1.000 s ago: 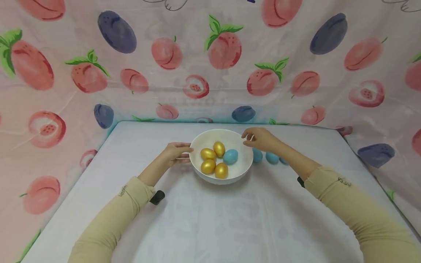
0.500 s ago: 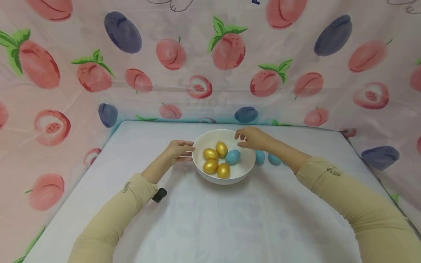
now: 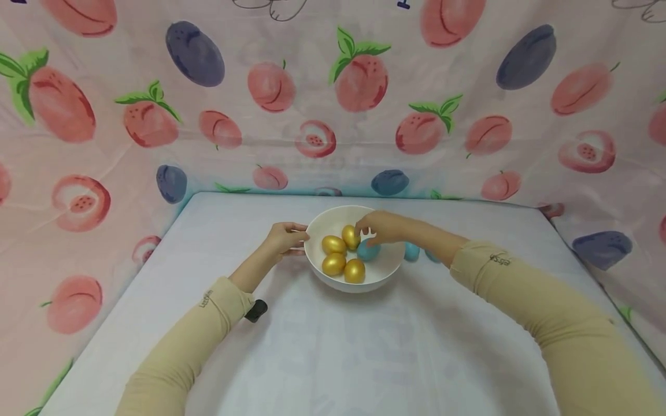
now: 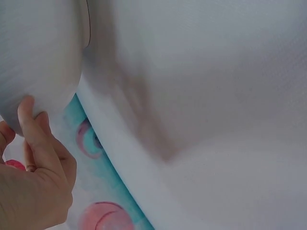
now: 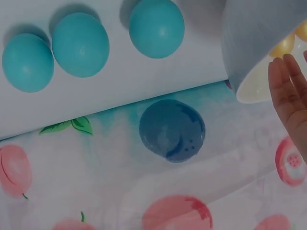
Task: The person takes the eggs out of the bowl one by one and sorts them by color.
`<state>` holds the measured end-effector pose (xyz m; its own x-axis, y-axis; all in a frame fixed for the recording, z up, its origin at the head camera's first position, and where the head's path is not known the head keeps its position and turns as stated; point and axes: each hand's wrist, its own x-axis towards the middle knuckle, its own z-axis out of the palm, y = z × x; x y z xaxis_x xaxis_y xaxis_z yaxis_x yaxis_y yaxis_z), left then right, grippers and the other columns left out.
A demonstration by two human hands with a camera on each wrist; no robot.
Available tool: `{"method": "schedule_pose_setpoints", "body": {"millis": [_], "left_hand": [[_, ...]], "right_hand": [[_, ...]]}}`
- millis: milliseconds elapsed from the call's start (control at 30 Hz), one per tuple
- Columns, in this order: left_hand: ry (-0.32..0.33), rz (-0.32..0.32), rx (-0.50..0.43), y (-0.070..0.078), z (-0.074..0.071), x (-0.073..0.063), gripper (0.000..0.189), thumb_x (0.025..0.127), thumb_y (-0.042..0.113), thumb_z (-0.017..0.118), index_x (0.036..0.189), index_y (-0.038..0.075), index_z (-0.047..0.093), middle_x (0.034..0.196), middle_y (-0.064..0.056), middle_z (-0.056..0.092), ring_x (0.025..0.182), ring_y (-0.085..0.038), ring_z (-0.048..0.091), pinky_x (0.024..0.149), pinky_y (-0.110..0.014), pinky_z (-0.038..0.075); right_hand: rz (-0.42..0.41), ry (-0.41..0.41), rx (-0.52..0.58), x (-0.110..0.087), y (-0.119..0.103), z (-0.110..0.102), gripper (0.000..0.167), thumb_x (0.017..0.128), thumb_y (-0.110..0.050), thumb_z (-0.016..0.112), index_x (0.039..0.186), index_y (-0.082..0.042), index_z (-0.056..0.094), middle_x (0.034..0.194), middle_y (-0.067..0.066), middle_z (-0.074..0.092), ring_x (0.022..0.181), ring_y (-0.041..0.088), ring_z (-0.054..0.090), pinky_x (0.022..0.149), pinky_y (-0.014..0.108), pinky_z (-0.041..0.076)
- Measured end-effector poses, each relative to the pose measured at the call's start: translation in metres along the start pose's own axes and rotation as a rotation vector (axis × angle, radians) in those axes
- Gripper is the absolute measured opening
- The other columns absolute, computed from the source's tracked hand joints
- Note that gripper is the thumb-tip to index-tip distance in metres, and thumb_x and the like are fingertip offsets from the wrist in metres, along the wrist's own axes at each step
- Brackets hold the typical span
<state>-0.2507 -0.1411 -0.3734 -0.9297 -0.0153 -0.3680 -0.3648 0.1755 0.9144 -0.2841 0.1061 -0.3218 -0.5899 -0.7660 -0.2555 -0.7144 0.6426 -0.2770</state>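
Observation:
A white bowl (image 3: pixel 382 264) stands on the table with several gold eggs (image 3: pixel 333 264) and one blue egg (image 3: pixel 367 252) inside. My left hand (image 3: pixel 284 239) grips its left rim, thumb over the edge and fingers against the outer wall; the left wrist view shows those fingers (image 4: pixel 29 117) on the bowl's side. My right hand (image 3: pixel 384 226) reaches over the right rim into the bowl. Its thumb lies on the blue egg and its fingertips hang close to a gold egg (image 3: pixel 350 237). In the right wrist view its fingers (image 5: pixel 288 91) look fairly straight; the thumb is out of sight.
Right of the bowl, three blue eggs (image 5: pixel 157 28) lie on the white table (image 3: pixel 333 352), partly hidden by the right arm in the head view. A fruit-printed cloth (image 3: pixel 333 138) hangs behind the table. A black device (image 3: pixel 256 311) sits at the left wrist.
My right hand has moved left and down, from beside the bowl's right rim to over the blue egg inside. The left hand keeps its grip on the rim.

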Motion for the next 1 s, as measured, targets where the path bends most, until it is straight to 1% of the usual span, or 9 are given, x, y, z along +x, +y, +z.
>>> {"method": "schedule_pose_setpoints", "body": {"millis": [100,200,400,500,567,833,1000], "left_hand": [[0.001,-0.004,0.000,0.000,0.000,0.000,0.038,0.087,0.005,0.062,0.124,-0.001,0.056,0.098,-0.006,0.056,0.074,-0.010,0.060,0.063,-0.023,0.061],[-0.001,-0.001,0.001,0.000,0.001,0.000,0.038,0.087,0.005,0.063,0.124,-0.002,0.056,0.099,-0.006,0.057,0.074,-0.011,0.061,0.064,-0.024,0.062],[0.005,0.000,0.009,-0.001,0.002,0.000,0.037,0.087,0.005,0.063,0.124,-0.001,0.057,0.096,-0.006,0.057,0.073,-0.010,0.061,0.064,-0.025,0.062],[0.006,-0.003,0.012,-0.001,0.002,0.000,0.037,0.087,0.005,0.063,0.123,-0.001,0.057,0.098,-0.006,0.058,0.073,-0.010,0.061,0.064,-0.024,0.062],[0.006,-0.001,0.012,-0.002,0.002,0.000,0.037,0.087,0.005,0.063,0.123,-0.001,0.057,0.098,-0.006,0.058,0.073,-0.009,0.061,0.064,-0.024,0.062],[0.005,0.012,0.009,-0.001,0.002,-0.001,0.038,0.087,0.005,0.062,0.124,-0.001,0.057,0.095,-0.005,0.057,0.073,-0.009,0.060,0.063,-0.022,0.061],[0.000,0.015,0.016,-0.002,0.000,-0.001,0.039,0.088,0.006,0.062,0.125,-0.001,0.056,0.102,-0.007,0.058,0.076,-0.010,0.061,0.067,-0.024,0.062]], "right_hand": [[-0.001,-0.037,0.015,0.003,0.000,0.004,0.026,0.085,-0.006,0.068,0.111,-0.003,0.064,0.108,0.015,0.063,0.104,0.032,0.057,0.093,0.038,0.053],[-0.006,-0.056,0.015,0.005,0.002,0.008,0.029,0.084,-0.005,0.068,0.113,-0.002,0.064,0.111,0.013,0.063,0.108,0.030,0.055,0.099,0.039,0.050],[-0.062,-0.051,-0.018,0.004,0.008,0.018,0.032,0.080,-0.001,0.071,0.112,-0.002,0.065,0.113,0.014,0.062,0.111,0.029,0.055,0.104,0.040,0.046],[-0.078,-0.048,-0.036,0.005,0.010,0.023,0.034,0.079,0.001,0.071,0.112,-0.003,0.065,0.113,0.014,0.061,0.111,0.029,0.055,0.105,0.040,0.046],[-0.073,-0.049,-0.040,0.005,0.011,0.026,0.036,0.078,0.002,0.071,0.113,-0.002,0.064,0.115,0.015,0.060,0.112,0.030,0.054,0.106,0.041,0.045],[-0.097,-0.047,-0.070,0.004,0.011,0.029,0.037,0.078,0.003,0.070,0.114,-0.002,0.062,0.117,0.016,0.059,0.114,0.031,0.054,0.107,0.042,0.044],[-0.101,-0.052,-0.087,0.004,0.012,0.029,0.036,0.078,0.002,0.071,0.113,-0.003,0.063,0.116,0.015,0.060,0.111,0.030,0.055,0.106,0.042,0.046]]}}
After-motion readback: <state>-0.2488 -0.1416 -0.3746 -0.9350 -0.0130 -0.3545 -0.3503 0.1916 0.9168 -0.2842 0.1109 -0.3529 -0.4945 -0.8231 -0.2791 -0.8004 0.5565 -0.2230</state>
